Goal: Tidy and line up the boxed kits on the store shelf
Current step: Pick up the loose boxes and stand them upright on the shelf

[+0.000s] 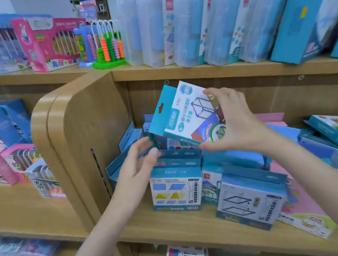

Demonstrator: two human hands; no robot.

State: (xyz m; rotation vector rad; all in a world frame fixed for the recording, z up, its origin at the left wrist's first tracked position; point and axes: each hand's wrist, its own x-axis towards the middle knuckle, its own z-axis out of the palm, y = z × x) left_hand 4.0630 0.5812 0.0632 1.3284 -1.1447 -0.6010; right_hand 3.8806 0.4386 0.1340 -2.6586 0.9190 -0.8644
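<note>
Two hands work: right hand (pixel 233 121) pinches the tilted box (pixel 180 114), above the near row (pixel 177 184); left hand (pixel 138 166), fingers loose, waits just left.

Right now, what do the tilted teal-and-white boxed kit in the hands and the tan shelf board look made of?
Tilted teal-and-white boxed kit: likely printed cardboard, slightly glossy, with folded edges and a punched hang tab. Tan shelf board: wood or wood-look laminate, matte, with faint grain.
</note>
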